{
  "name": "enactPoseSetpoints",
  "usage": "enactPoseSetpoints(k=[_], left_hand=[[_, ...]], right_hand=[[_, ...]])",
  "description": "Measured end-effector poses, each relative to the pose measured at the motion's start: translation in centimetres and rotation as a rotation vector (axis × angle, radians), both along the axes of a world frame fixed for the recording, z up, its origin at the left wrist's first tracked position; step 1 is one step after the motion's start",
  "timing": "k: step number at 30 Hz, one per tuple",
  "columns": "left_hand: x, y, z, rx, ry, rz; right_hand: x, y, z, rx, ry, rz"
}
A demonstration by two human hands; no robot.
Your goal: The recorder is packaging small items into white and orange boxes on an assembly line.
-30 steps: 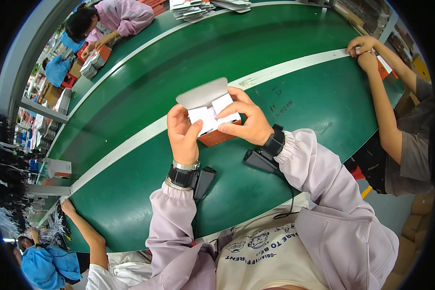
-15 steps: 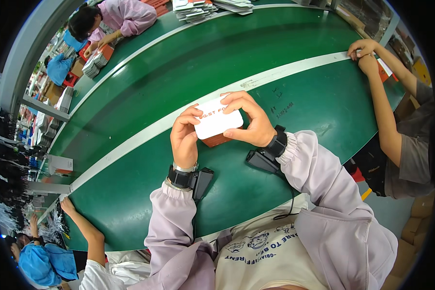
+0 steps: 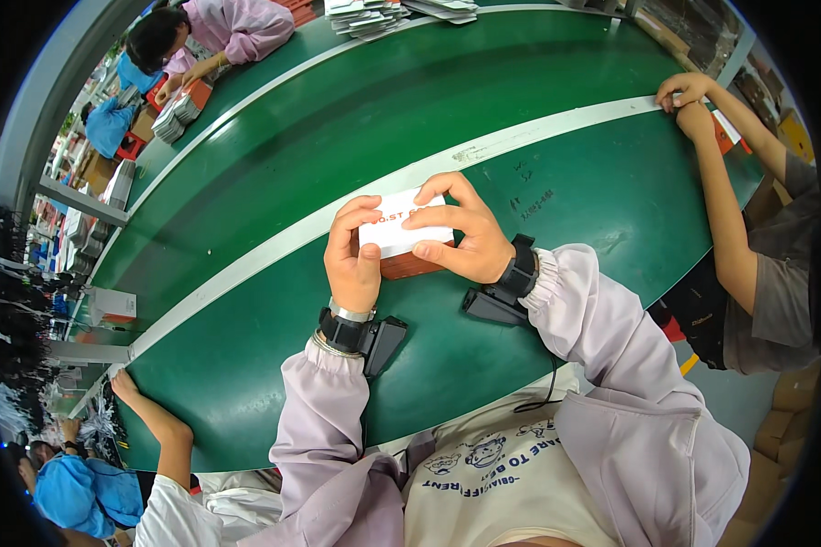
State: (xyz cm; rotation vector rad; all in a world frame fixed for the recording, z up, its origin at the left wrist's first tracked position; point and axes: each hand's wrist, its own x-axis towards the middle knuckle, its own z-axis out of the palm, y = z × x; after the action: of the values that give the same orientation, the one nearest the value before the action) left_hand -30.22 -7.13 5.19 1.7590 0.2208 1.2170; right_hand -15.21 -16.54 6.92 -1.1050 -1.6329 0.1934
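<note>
Between my two hands is a small box with a white top bearing red print and a reddish-orange side. My left hand grips its left end, fingers curled over the far edge and thumb on the near side. My right hand closes on the right end, with fingers lying across the white top and the thumb at the near edge. The fingers cover parts of the top. Beneath the box is the green table, its surface partly hidden by my hands. Each wrist wears a black strapped device.
A white strip runs along the green surface beyond my hands. A co-worker's hands rest at the right. Across the table, another person handles a stack of cartons. Flat cartons lie at the far edge; a white box stands left.
The box has tipped slightly in my hands, and its white top now looks squarer at the corners. My right fingers have shifted farther across the top. My left thumb has moved upright beside it.
</note>
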Motion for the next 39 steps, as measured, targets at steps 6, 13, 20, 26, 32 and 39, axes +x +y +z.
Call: enactPoseSetpoints(k=[6,13,20,26,32,39], left_hand=[[0.0,-0.4,0.2,-0.015,0.001,0.05],[-0.4,-0.7,0.5,-0.041,0.068,0.053],[-0.2,-0.6,0.4,-0.08,0.042,0.001],[-3.0,3.6,-1.7,-0.48,0.108,0.256],[-11.2,10.0,-3.8,-0.695,-0.039,0.433],[-15.2,11.6,-4.1,-0.713,-0.071,0.494]], right_hand=[[0.0,0.1,-0.1,0.007,0.024,0.02],[0.2,0.1,0.1,-0.009,0.055,0.118],[1.1,0.2,0.7,-0.053,0.02,0.219],[5.2,0.4,1.3,0.052,-0.098,-0.157],[16.6,-2.6,-0.6,0.235,-0.278,-0.862],[15.9,-3.6,1.2,0.344,-0.308,-1.438]])
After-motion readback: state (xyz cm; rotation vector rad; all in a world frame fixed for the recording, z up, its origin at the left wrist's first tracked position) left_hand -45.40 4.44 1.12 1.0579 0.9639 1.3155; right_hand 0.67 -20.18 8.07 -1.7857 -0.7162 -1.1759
